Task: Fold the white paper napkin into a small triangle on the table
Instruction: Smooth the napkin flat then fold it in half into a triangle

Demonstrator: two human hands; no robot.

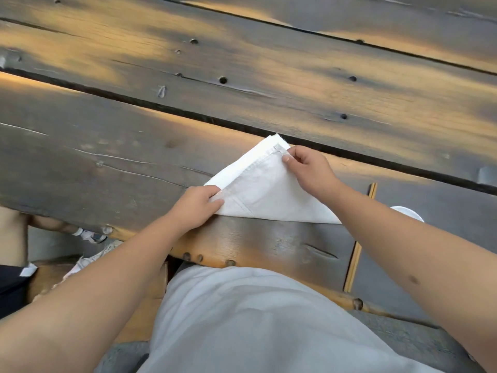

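White napkin (pixel 265 192) folded triangular on plank table (pixel 134 146), left hand (pixel 197 207) pinching its eight o'clock corner, right hand (pixel 309 168) pinching its one o'clock tip

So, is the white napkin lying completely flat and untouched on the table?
No, both hands hold it: left hand pinches the napkin at its near-left corner, right hand its far corner.

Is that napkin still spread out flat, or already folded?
Folded. The napkin forms a triangle, with a doubled edge showing along its upper left side.
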